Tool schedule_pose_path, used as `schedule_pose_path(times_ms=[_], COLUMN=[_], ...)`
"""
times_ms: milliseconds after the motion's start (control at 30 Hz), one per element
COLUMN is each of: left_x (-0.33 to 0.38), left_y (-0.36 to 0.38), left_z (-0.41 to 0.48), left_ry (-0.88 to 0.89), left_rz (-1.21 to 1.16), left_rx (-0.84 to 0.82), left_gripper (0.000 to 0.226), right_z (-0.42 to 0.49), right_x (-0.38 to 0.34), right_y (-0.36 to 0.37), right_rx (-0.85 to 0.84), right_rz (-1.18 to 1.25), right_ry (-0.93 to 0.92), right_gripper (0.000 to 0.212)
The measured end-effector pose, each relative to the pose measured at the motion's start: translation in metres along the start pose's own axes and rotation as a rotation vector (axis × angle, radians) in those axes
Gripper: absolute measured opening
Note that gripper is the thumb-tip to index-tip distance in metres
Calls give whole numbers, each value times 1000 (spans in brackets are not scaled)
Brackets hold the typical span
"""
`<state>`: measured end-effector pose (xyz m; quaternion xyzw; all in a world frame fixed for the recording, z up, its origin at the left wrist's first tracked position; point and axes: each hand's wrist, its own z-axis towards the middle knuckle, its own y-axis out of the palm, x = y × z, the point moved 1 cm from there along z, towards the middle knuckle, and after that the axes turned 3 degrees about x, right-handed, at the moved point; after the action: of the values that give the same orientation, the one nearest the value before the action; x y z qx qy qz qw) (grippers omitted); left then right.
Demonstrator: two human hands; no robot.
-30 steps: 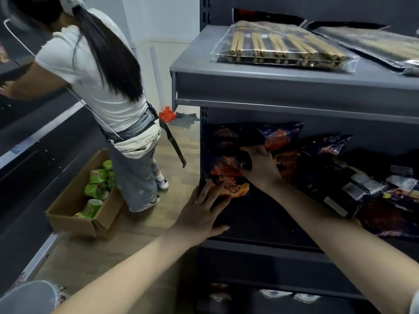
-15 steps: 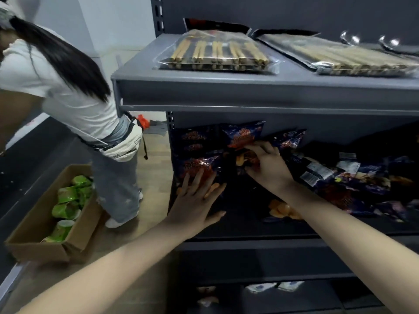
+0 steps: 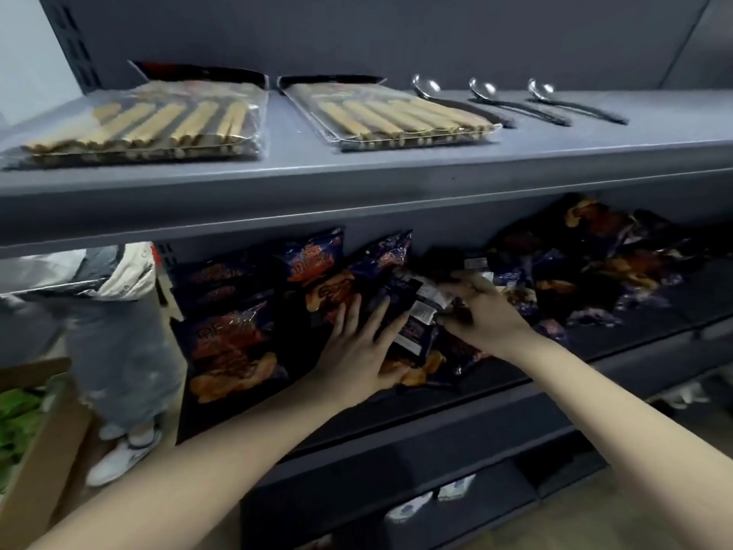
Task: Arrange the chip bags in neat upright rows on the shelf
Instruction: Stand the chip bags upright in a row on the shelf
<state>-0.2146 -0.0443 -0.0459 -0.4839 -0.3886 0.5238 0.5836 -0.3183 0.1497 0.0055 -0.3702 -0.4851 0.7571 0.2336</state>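
Dark blue chip bags with orange print fill the lower shelf (image 3: 496, 387). At its left end an upright bag (image 3: 230, 343) stands in front of others (image 3: 313, 260). My left hand (image 3: 359, 347) lies with straight, spread fingers against the front of a bag (image 3: 337, 291) in the second row. My right hand (image 3: 482, 311) curls its fingers round a tilted bag (image 3: 416, 323), which shows its back label. To the right, several bags lie in a loose heap (image 3: 603, 264); the shadow hides their details.
The upper shelf (image 3: 357, 192) overhangs the bags and carries two flat packs of wooden chopsticks (image 3: 158, 125) and three metal spoons (image 3: 492, 101). Another person's legs (image 3: 123, 351) stand left of the shelf, beside a cardboard box (image 3: 35, 450) of green items.
The view swung right and closer to the shelf. My left hand shifted right from the first bag to the second row. My right hand moved right and took hold of a tilted bag.
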Motion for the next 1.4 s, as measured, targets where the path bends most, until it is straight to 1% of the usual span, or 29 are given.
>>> schedule_pose_path(times_ms=[100,200,267,400,567,633,700,767,833,900,967,1000,1100,1167,1233,1300,1400], left_x=[11,18,19,20,25,23,20,20,22,22,18,14,2,-7,-16,-23,-35], left_y=[8,12,13,14,10,-2,-23,-50,-75,-97,-114,-120,-129,-126,-118,-110,-107], left_z=[20,29,33,36,33,37,44,52,56,55,54,55,54,46,32,17,-8], left_ry=[-6,-7,-9,-3,1,-5,2,60,120,91,12,-28,-113,-156,-213,-272,-440], left_rz=[-34,-54,-58,-33,132,130,62,-43,-115,-160,-199,-230,-382,-475,-534,-572,-693], left_rx=[-45,-25,-12,-23,-73,-6,160,348,491,549,557,548,435,395,380,336,226], left_gripper=[90,93,91,83,80,73,60,44,32,37,42,43,52,49,45,46,42], right_z=[-14,-21,-22,-21,-31,-32,-28,-22,-16,-11,-10,-9,-12,-13,-14,-12,-7], right_x=[7,12,15,18,17,19,19,18,12,2,-10,-15,-33,-41,-49,-57,-68], right_y=[13,23,24,27,37,31,20,8,-2,-9,-14,-15,-16,-9,0,10,24], right_rx=[-117,-160,-166,-127,-129,-64,29,100,148,206,253,246,99,29,-7,-52,-139], right_rz=[-12,-63,-118,-176,-98,-69,-31,20,103,236,371,431,622,703,753,762,714], right_ry=[-20,15,20,26,60,24,-5,-21,-34,-44,-33,-22,-2,-7,-11,-19,-65], right_gripper=[61,74,79,80,84,85,83,83,83,79,67,61,54,52,49,49,51])
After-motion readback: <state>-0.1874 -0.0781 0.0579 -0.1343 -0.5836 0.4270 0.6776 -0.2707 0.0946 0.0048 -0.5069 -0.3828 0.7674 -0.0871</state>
